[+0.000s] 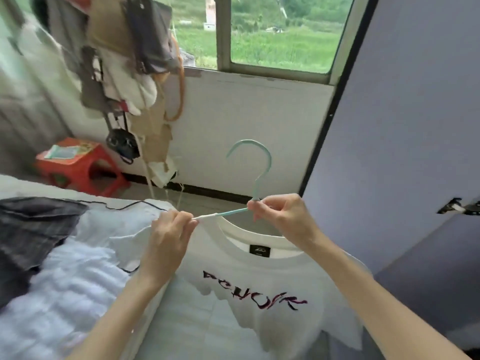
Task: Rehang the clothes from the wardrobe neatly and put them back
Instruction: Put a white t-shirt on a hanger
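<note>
- Right hand (279, 214) pinches the neck of the teal hanger (255, 172) just below its hook, fingers curled round it.
- Left hand (168, 232) at 9 o'clock of the right, fingertips pinching the hanger's left arm together with the shirt's shoulder fabric.
- White T-shirt (259, 289), dark printed lettering on the chest, hangs below both hands at 6 o'clock; collar sits round the hanger neck, left shoulder not seated yet by the look of it.
- Bed (65, 281) at 8 o'clock with a dark garment (33, 229) on it; wardrobe door (415, 126) at 2 o'clock; red stool (80, 167) at 10 o'clock.
- Risk: tugging the left shoulder too hard could stretch the collar or slide the right shoulder off the hanger, leaving the shirt lopsided.
</note>
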### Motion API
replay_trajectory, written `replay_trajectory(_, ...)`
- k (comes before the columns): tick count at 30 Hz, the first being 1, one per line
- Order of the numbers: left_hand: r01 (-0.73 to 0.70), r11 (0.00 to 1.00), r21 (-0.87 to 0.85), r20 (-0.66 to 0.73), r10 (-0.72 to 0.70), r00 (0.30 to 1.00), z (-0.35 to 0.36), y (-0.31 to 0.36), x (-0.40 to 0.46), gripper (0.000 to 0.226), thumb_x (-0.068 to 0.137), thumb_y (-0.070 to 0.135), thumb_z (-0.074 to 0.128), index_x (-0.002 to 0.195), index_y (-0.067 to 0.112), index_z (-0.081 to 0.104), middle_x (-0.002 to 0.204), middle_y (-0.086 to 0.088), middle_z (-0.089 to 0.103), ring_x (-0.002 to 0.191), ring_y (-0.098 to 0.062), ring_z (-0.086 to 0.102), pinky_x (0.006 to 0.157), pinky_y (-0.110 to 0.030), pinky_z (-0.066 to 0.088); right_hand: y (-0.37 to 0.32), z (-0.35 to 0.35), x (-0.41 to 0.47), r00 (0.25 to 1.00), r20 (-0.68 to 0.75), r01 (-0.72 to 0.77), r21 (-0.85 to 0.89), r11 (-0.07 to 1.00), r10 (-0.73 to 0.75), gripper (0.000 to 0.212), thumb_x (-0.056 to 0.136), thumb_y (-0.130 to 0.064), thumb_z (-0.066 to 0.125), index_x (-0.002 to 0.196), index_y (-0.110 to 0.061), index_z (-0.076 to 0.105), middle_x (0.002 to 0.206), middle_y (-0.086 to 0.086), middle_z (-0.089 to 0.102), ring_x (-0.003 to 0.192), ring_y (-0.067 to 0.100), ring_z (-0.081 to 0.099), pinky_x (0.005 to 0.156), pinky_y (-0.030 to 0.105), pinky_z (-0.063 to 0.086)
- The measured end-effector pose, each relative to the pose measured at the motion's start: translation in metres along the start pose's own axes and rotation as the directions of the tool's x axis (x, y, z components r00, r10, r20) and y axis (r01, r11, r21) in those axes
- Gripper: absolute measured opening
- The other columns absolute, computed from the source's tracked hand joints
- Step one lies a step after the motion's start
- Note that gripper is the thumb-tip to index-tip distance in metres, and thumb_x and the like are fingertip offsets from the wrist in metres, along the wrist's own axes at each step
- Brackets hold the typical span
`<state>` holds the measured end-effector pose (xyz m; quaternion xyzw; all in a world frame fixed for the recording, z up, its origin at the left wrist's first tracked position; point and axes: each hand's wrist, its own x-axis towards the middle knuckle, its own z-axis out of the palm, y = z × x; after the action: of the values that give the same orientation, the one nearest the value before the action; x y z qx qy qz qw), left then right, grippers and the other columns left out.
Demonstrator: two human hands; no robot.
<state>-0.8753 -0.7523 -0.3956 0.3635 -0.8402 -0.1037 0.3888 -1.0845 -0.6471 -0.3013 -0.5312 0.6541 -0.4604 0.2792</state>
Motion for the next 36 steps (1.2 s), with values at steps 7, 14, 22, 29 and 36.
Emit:
replay_trajectory(7, 0.277, 0.952, 0.13, -0.371, -0.212, 0.904, -0.07, 0.014, -0.037, 0.028, 0.096, 0.04, 0.037, 0.08, 0.022, 0.052, 0.072, 0.011, 0.044, 0.07, -0.006, 0.035, 0.07, -0.023, 0.023, -0.018, 0.046, 0.039, 0.901, 0.06, 0.432, -0.21, 0.877, -0.429, 0.043, 0.077, -0.059, 0.054, 0.063, -0.021, 0.068, 0.054, -0.013, 0.056, 0.054, 0.005, 0.048, 0.056, 0.018, 0.036)
replay_trajectory(14, 0.532, 0.833, 0.151, -0.679, -0.304, 0.668, -0.148, 0.024, -0.043, 0.034, 0.089, 0.037, 0.044, 0.077, 0.01, 0.062, 0.074, 0.009, 0.05, 0.074, -0.011, 0.044, 0.073, -0.031, 0.03, -0.035, 0.091, 0.094, 0.718, 0.024, 0.667, -0.31, 0.677, -0.696, 0.036, 0.089, -0.039, 0.046, 0.095, -0.011, 0.068, 0.097, 0.003, 0.063, 0.096, 0.022, 0.053, 0.085, 0.027, 0.033)
replay_trajectory(22, 0.698, 0.676, 0.236, -0.871, -0.171, 0.46, -0.272, 0.017, -0.055, 0.02, 0.086, 0.021, 0.053, 0.078, 0.006, 0.064, 0.075, -0.008, 0.058, 0.08, -0.032, 0.053, 0.081, -0.044, 0.035, -0.137, 0.203, 0.121, 0.604, -0.077, 0.783, -0.126, 0.609, -0.793, 0.032, 0.091, -0.033, 0.043, 0.095, -0.009, 0.063, 0.087, 0.007, 0.064, 0.084, 0.017, 0.051, 0.073, 0.028, 0.031)
replay_trajectory(29, 0.789, 0.414, 0.454, -0.885, 0.108, 0.453, -0.382, -0.045, -0.093, 0.024, 0.09, 0.027, 0.05, 0.08, 0.009, 0.063, 0.081, -0.013, 0.062, 0.084, -0.029, 0.048, 0.075, -0.038, 0.026, -0.222, 0.328, 0.108, 0.555, -0.072, 0.832, 0.047, 0.553, -0.829, 0.033, 0.091, -0.032, 0.044, 0.094, -0.008, 0.066, 0.082, 0.01, 0.063, 0.081, 0.023, 0.051, 0.072, 0.028, 0.03)
replay_trajectory(36, 0.814, 0.356, 0.459, -0.886, 0.118, 0.448, -0.477, -0.122, -0.139, 0.023, 0.091, 0.024, 0.049, 0.081, 0.008, 0.063, 0.082, -0.012, 0.062, 0.085, -0.025, 0.045, 0.074, -0.038, 0.024, -0.285, 0.458, 0.1, 0.53, -0.04, 0.836, 0.191, 0.514, -0.847, 0.037, 0.089, -0.036, 0.044, 0.095, -0.008, 0.068, 0.079, 0.01, 0.062, 0.078, 0.032, 0.055, 0.075, 0.029, 0.03)
